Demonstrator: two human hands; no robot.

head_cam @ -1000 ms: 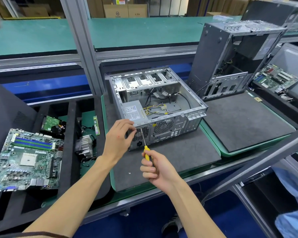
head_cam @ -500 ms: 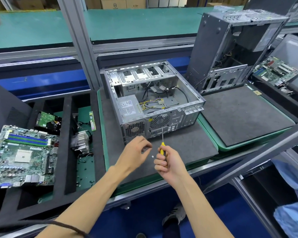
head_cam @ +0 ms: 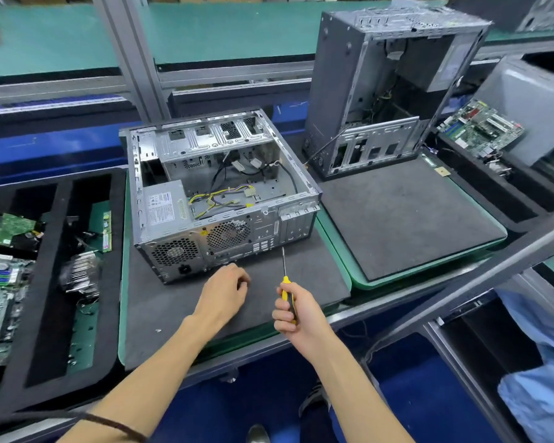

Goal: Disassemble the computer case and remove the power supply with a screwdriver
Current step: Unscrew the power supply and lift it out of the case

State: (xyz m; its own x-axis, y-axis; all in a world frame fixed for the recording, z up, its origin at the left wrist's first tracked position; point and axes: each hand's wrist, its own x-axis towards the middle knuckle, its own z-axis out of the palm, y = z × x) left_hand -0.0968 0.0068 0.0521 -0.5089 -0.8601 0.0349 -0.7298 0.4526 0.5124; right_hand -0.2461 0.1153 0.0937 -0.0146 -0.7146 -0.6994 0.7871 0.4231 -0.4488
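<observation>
Both hands sit near the open grey metal computer case (head_cam: pixel 224 199) on the mat: my right hand (head_cam: pixel 296 311) grips the yellow-handled screwdriver (head_cam: pixel 285 282), my left hand (head_cam: pixel 226 290) curls loosely (contents unclear). Next I'd seat the tip squarely in a rear screw beside the silver boxy power supply (head_cam: pixel 165 207), at the case's near-left corner.

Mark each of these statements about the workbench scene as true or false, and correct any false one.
1. The right hand holds the screwdriver. True.
2. The screwdriver tip is inside the open case. False: it points up in front of the case, clear of it.
3. The power supply sits inside the open case. True.
4. The left hand rests on the power supply. False: it hovers over the grey mat.
</observation>
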